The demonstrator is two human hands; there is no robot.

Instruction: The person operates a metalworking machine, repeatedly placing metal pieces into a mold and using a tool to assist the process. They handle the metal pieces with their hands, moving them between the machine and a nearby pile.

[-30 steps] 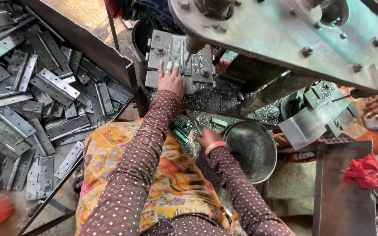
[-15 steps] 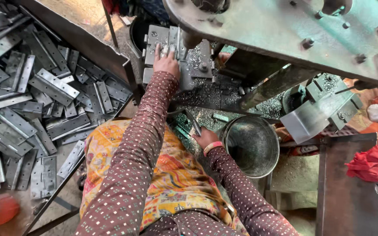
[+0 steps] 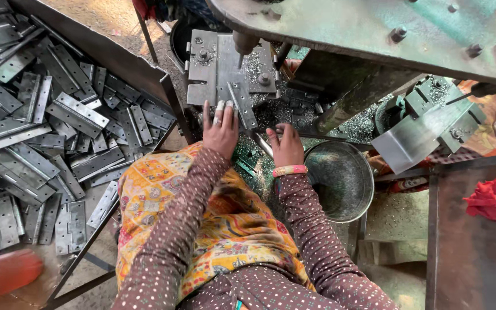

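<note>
My left hand [image 3: 220, 129], with taped fingertips, lies flat with its fingers stretched onto the near edge of the grey steel die plate [image 3: 205, 63] under the press. A narrow hinge leaf [image 3: 242, 104] lies slanted on the plate just right of those fingers. My right hand [image 3: 286, 146], with a pink bangle at the wrist, rests knuckles-up on the chip-strewn bed beside a thin metal bar [image 3: 262, 143]. Its fingers curl downward, and what they hold is hidden. Both arms wear brown dotted sleeves.
A heap of grey hinge plates [image 3: 47, 132] fills the floor on the left, behind a steel frame rail [image 3: 110, 54]. A round metal bowl [image 3: 340, 181] sits right of my right hand. The green press arm [image 3: 374, 28] hangs overhead. A red cloth [image 3: 495, 198] lies far right.
My left hand has drawn back from the middle of the die plate to its near edge. My right hand has shifted slightly up toward the press bed.
</note>
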